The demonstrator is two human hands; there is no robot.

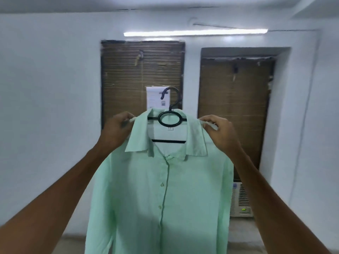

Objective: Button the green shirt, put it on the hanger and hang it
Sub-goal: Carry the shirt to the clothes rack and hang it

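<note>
Green shirt point(161, 189) held up on a black hanger point(169, 118) by both hands, in front of two blind-covered windows.

The left hand point(115, 132) pinches the shirt's left shoulder seam, fingers point(126, 119) closed on the cloth; its fingertips are partly hidden behind the fabric. The shirt hangs in mid-air between the hands, buttoned down the front, its hem and sleeve ends cut off by the lower edge. The hanger's arms are hidden inside the shoulders; only hook, ring and crossbar show, and the hook grips nothing. A small neck label point(170, 128) is too blurred to read, as is the printed paper sheet point(156, 98) on the left blind point(128, 74) behind. The right hand point(220, 134) pinches the other shoulder, fingers closed on it. A white appliance point(240, 200) with a green light is half hidden behind the shirt.
</note>
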